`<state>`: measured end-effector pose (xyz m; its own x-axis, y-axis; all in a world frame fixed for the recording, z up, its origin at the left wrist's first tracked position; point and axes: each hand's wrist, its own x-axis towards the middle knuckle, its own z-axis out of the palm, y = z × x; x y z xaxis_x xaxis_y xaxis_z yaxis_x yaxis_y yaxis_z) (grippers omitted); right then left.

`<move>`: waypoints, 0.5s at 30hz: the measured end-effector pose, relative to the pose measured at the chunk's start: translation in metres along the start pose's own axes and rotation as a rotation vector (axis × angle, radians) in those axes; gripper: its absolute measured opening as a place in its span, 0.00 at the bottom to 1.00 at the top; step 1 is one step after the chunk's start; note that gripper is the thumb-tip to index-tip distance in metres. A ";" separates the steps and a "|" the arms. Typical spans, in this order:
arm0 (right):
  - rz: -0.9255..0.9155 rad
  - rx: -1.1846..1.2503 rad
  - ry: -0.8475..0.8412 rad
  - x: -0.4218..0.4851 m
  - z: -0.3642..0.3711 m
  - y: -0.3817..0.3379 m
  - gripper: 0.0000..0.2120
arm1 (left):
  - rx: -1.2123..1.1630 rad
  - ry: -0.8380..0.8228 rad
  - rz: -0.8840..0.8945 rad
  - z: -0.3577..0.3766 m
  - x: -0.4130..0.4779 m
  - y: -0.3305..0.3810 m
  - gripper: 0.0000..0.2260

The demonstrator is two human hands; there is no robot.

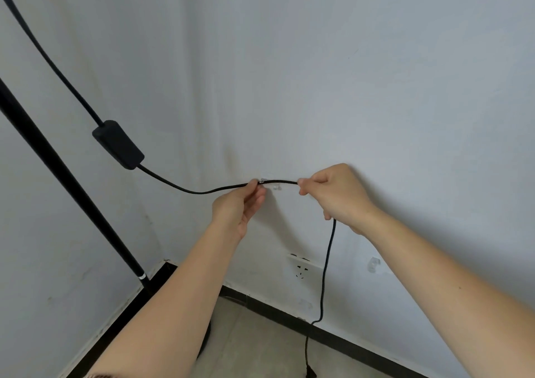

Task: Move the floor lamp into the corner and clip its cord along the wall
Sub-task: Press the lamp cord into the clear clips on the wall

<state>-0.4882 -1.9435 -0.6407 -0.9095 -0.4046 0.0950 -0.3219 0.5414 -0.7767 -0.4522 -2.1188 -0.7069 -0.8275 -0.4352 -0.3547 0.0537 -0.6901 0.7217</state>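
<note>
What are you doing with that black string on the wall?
It's the lamp's cord. A person is pinching it with the left hand and the right hand, holding a short stretch level against a small clear clip stuck on the wall. The lamp pole stands in the corner. From the right hand the cord hangs down past the wall socket to the floor. Another clear clip, lower to the right, holds nothing.
</note>
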 end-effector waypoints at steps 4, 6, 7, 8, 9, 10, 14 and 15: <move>-0.087 -0.276 0.120 -0.002 0.005 0.002 0.25 | -0.039 0.000 0.040 0.000 -0.001 -0.004 0.01; -0.086 -0.374 0.090 -0.006 0.008 0.005 0.25 | -0.034 0.013 0.063 0.000 -0.001 -0.004 0.02; -0.077 -0.397 0.070 -0.008 0.010 0.006 0.25 | -0.025 0.018 0.075 0.001 -0.001 -0.004 0.02; -0.067 -0.406 0.059 -0.010 0.011 0.008 0.25 | -0.015 0.022 0.086 0.001 -0.002 -0.004 0.03; -0.053 -0.399 0.054 -0.012 0.012 0.011 0.25 | -0.008 0.026 0.096 0.002 -0.002 -0.005 0.03; -0.034 -0.378 0.051 -0.014 0.013 0.014 0.25 | -0.005 0.031 0.106 0.004 -0.002 -0.005 0.03; 0.070 -0.308 0.030 -0.024 0.015 0.026 0.29 | 0.017 0.073 0.132 0.007 -0.003 -0.005 0.04; 0.097 -0.290 0.020 -0.028 0.014 0.031 0.30 | 0.023 0.078 0.134 0.008 -0.003 -0.005 0.03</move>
<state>-0.4690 -1.9259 -0.6761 -0.9438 -0.3276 0.0434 -0.2922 0.7659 -0.5727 -0.4545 -2.1094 -0.7047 -0.7676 -0.5669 -0.2990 0.1471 -0.6099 0.7787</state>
